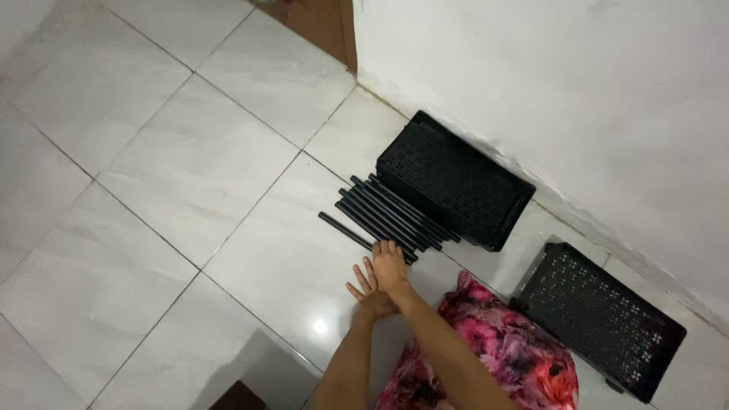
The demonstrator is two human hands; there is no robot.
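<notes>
Floral cloth (501, 342), hands (383, 277), black rods (387, 216), baskets (452, 182)

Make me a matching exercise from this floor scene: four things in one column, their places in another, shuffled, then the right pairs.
Things:
1. black rods
2. larger black crate
3. smaller black crate
4. flowered cloth

Places:
A. far right, by the wall, apart from the rods
B. under the person's right arm, between the hands and the right-hand crate
C. side by side on the tiles, just ahead of the two overlapping hands
D. against the wall, directly behind the rods

Pairs: 1-C, 2-D, 3-A, 4-B
</notes>
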